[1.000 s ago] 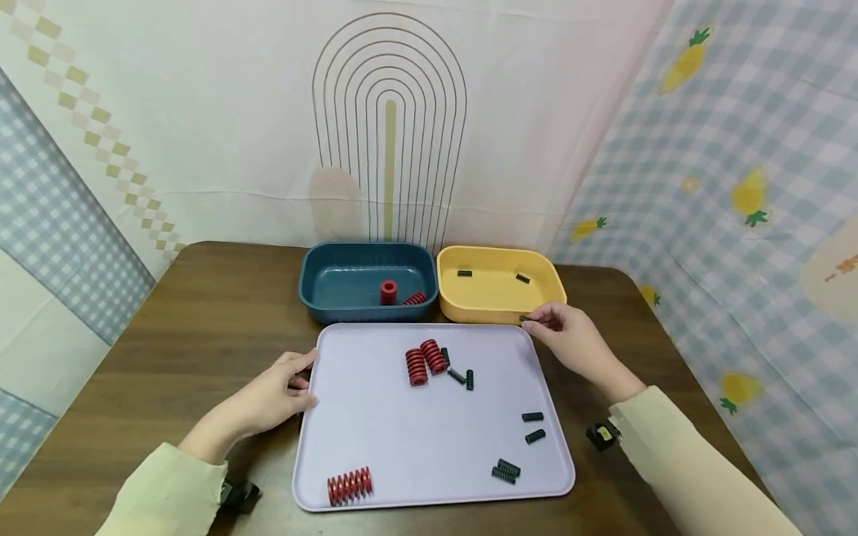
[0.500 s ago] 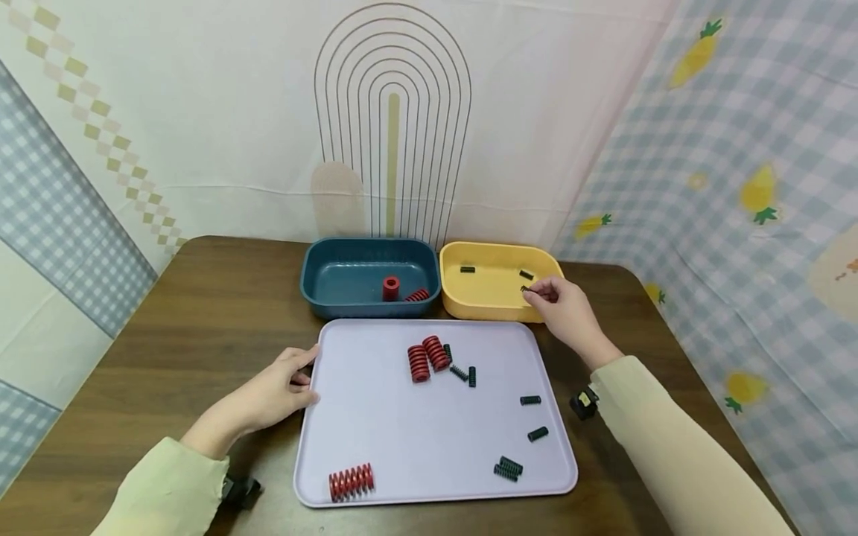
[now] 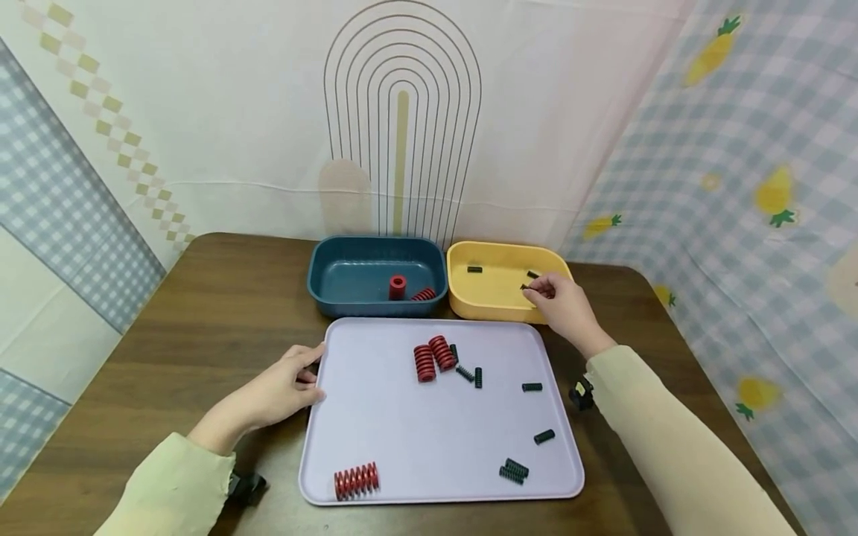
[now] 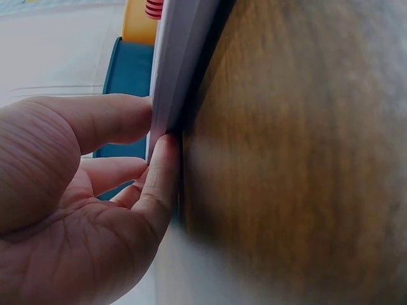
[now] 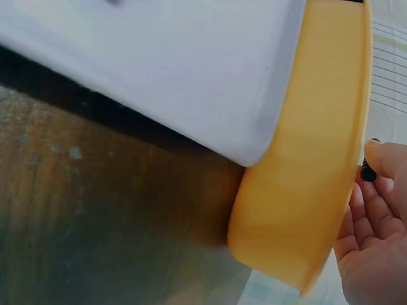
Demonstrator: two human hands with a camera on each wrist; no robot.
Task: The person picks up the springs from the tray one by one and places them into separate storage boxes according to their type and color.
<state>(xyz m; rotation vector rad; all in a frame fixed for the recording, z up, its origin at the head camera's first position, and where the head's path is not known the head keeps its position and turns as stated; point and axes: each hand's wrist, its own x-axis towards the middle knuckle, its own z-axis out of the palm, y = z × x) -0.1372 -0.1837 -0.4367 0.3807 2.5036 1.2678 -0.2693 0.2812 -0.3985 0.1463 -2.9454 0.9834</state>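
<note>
In the head view my right hand [image 3: 561,301] is over the front right of the yellow bin [image 3: 479,307], pinching a small dark green spring [image 5: 368,171] between thumb and fingers. Two similar springs lie in that bin, one [image 3: 474,269] at the left and one partly behind the fingers. My left hand [image 3: 284,383] touches the left rim of the lilac tray [image 3: 389,424] with thumb and fingertips. In the left wrist view one finger reaches along the rim's table side. On the tray lie two red springs [image 3: 424,363] together, another red spring [image 3: 356,481] at front left, and several dark green springs [image 3: 514,470].
A dark blue bin [image 3: 348,307] stands left of the yellow one, holding an upright red spring [image 3: 398,287] and a lying one [image 3: 424,295]. Both bins sit just behind the tray on a brown wooden table [image 3: 201,313]. Patterned cloth [image 3: 268,112] hangs behind.
My right hand has moved from the yellow bin's front rim to over its inside with the spring. One green spring on the tray's right has rolled away from me. My left hand stays put.
</note>
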